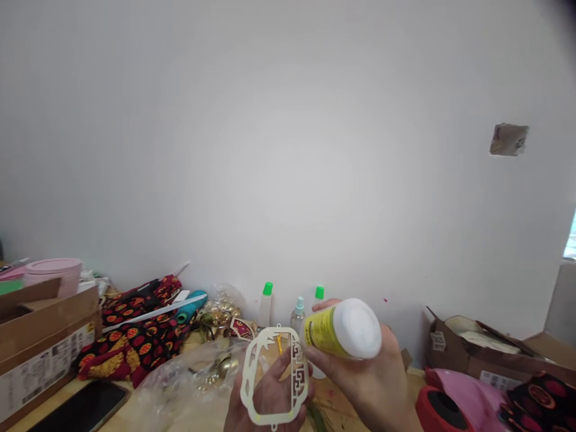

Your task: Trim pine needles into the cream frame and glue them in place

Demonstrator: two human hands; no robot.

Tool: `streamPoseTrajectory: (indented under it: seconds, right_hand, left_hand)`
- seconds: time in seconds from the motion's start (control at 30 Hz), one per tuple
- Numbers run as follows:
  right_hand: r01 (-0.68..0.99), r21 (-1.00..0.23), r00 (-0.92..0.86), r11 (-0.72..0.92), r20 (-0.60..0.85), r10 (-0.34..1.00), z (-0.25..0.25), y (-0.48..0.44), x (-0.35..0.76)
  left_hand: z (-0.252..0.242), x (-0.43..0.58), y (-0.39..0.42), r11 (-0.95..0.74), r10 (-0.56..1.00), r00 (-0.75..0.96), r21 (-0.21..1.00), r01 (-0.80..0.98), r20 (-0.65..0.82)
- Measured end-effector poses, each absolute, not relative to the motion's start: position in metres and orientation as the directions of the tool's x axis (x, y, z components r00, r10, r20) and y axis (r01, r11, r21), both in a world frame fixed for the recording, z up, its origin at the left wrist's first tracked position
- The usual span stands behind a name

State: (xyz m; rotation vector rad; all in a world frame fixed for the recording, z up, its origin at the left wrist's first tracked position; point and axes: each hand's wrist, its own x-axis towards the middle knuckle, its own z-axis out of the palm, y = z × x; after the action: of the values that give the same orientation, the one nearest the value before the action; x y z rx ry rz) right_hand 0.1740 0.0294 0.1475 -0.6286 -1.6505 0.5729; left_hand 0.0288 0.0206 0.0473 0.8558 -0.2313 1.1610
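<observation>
A pale cream cut-out frame, with a lattice pattern on its right side and leaf shapes at the top, rests over my left hand, whose fingers show through its opening and hold it from behind. My right hand is wrapped round a white bottle with a yellow-green label. The bottle is tilted, its white base towards me and its other end pointing down at the frame's upper right. Its tip is hidden, so I cannot tell whether it touches the frame.
Behind my hands stand green-capped bottles and a spray bottle. Left are a plastic bag, patterned fabric, a phone and a cardboard box. Right are a red tape roll and an open box.
</observation>
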Motion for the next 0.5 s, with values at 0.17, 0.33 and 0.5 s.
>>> streamPoseTrajectory:
  seconds: [0.17,0.33,0.5]
  right_hand:
    - [0.094,-0.593,-0.188,0.799,0.778,0.600,0.144,0.036,0.179]
    - [-0.001,-0.673,-0.202,0.739,0.724,0.659,0.144,0.034,0.183]
    - [-0.176,-0.810,-0.067,0.560,0.577,0.814,0.149,0.033,0.184]
  left_hand:
    - [0.046,0.030,0.024,0.079,0.703,0.384,0.471,-0.879,0.599]
    - [0.038,0.027,0.029,-0.027,0.688,0.320,0.463,-0.886,0.652]
    - [0.034,0.021,0.030,-0.011,0.693,0.366,0.518,-0.856,0.621]
